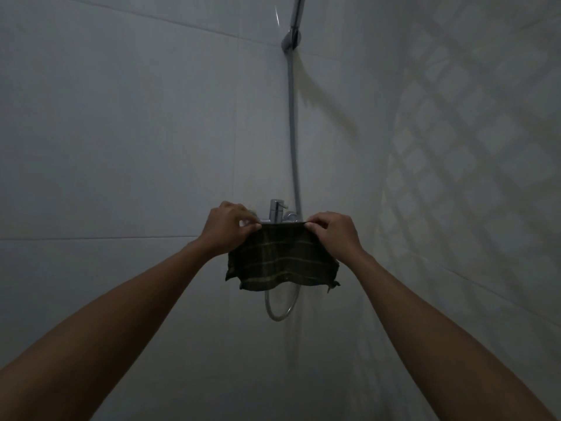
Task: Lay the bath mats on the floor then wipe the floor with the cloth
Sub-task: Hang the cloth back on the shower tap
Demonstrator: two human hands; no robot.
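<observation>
A small dark green cloth [282, 259] with pale checked lines hangs flat in front of the shower tap [277, 210]. My left hand [227, 227] pinches its top left corner. My right hand [332, 230] pinches its top right corner, so the top edge is stretched level just at the tap body. The cloth's lower edge hangs loose and wavy. No bath mats and no floor are in view.
White tiled walls meet in a corner behind the tap. A chrome shower hose [294, 132] runs from a wall bracket [291, 41] down to a loop [277, 311] under the cloth. A lattice shadow falls on the right wall.
</observation>
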